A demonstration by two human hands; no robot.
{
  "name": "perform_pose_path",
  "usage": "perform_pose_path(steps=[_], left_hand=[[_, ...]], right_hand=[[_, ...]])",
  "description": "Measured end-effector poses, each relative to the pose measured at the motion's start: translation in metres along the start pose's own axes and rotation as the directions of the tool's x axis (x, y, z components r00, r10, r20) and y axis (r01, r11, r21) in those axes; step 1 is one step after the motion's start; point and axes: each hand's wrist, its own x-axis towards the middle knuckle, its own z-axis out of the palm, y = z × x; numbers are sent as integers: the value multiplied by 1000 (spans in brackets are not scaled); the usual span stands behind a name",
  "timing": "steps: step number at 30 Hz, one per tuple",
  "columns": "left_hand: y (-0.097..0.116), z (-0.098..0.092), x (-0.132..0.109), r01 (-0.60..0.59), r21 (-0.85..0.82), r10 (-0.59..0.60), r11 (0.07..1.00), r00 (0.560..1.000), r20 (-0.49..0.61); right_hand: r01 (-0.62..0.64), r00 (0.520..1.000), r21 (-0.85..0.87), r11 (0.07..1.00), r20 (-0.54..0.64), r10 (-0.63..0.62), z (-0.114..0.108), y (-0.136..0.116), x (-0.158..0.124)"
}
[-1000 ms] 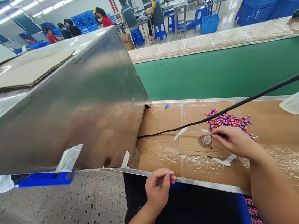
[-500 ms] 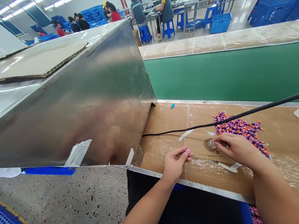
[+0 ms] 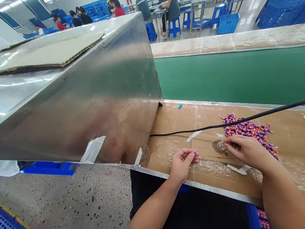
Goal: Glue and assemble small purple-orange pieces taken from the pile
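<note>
Left hand (image 3: 180, 166) on pink bit (image 3: 194, 152), right hand (image 3: 248, 150) at clear lump (image 3: 221, 146)

Left: thumb and fingertips pinching the pink bit, above the near side of the cardboard (image 3: 171, 121). Mostly hidden by the fingers, can't make out its shape.

Right: thumb and forefinger close together at the right edge of the clear lump, other fingers curled. Can't tell if they grip it or anything small. Lump sits on a dark round patch on the cardboard.

Around: purple-orange pile (image 3: 243, 129) just beyond right hand, black cable (image 3: 207, 127) crossing above it. Knife (image 3: 235, 169) lies on the near side, tape (image 3: 194, 136) left of the lump. Blue bit (image 3: 180, 106) near the far edge. Metal housing (image 3: 110, 107) left, green belt (image 3: 225, 78) behind
</note>
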Motion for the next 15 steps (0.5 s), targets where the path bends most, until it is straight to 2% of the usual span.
perform_pose_path(steps=[12, 15], left_hand=[[-2, -9, -1, 1, -80, 5, 997, 998, 70], [-2, -10, -1, 19, -122, -11, 992, 997, 70]], right_hand=[[62, 996, -60, 996, -57, -65, 2, 4, -3], [48, 990, -51, 998, -129, -54, 3, 0, -6]])
